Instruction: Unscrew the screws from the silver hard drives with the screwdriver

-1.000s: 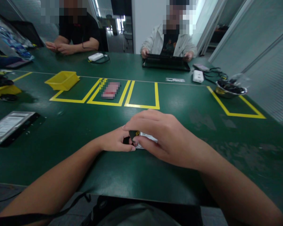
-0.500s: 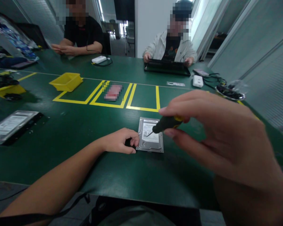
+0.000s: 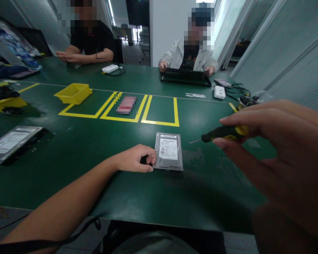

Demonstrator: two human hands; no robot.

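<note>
A silver hard drive (image 3: 169, 151) with a white label lies flat on the green table (image 3: 95, 148) in front of me. My left hand (image 3: 134, 158) rests on the table at the drive's left edge, fingers curled against it with something small and dark under them. My right hand (image 3: 278, 141) is raised close to the camera, to the right of the drive. It holds a small screwdriver (image 3: 222, 133) with a black and yellow handle, whose thin tip points left, above the table and clear of the drive.
Yellow tape boxes (image 3: 137, 109) mark the table beyond the drive; a yellow bin (image 3: 73, 93) stands at their left. Another drive in a bag (image 3: 13, 143) lies far left. Two people sit across, one with a black tray (image 3: 185, 77). A metal bowl (image 3: 250, 100) and cables lie at the right.
My right hand has lifted off the drive with the screwdriver and swung right and toward the camera, uncovering the drive. My left hand stays at the drive's left edge.
</note>
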